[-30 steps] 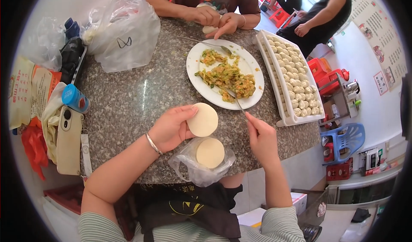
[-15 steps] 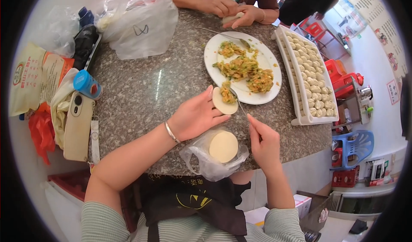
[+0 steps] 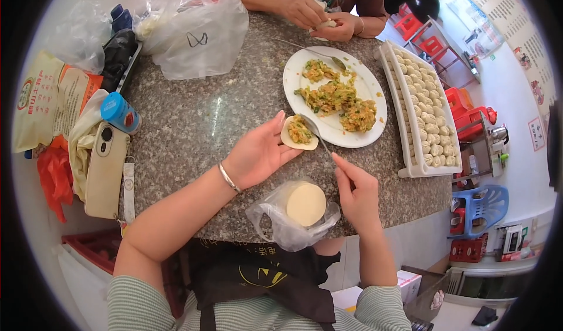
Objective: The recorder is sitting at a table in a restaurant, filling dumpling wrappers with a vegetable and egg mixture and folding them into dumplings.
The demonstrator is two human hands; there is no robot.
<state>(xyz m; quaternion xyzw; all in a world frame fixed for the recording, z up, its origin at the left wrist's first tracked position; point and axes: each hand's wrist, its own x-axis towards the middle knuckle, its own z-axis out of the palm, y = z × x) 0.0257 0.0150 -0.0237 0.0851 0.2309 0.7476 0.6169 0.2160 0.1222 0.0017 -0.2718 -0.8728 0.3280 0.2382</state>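
My left hand [image 3: 252,156] is palm up, holding a round dumpling wrapper [image 3: 308,147] on its fingers. A clump of orange-green filling [image 3: 299,129] lies on that wrapper. In my right hand [image 3: 359,193] is the handle of a metal spoon [image 3: 322,141], its bowl pressed against the filling. Just beyond stands a white oval plate [image 3: 358,141] bearing mounds of the same filling [image 3: 332,96] and a second spoon [image 3: 337,62]. Between my forearms, a stack of wrappers [image 3: 306,204] sits in a clear plastic bag [image 3: 267,216] at the table's near edge.
Rows of pleated dumplings fill a white tray [image 3: 404,125] on the right. Across the granite table [image 3: 193,143], a co-worker's hands [image 3: 328,23] pinch a piece of dough. Plastic bags [image 3: 199,43], a blue-lidded can [image 3: 119,111] and a phone [image 3: 104,175] line the left side.
My left hand has shifted slightly left and up with the wrapper, away from the plate's edge. The spoon bowl has moved up over the filling, which now lies flatter.
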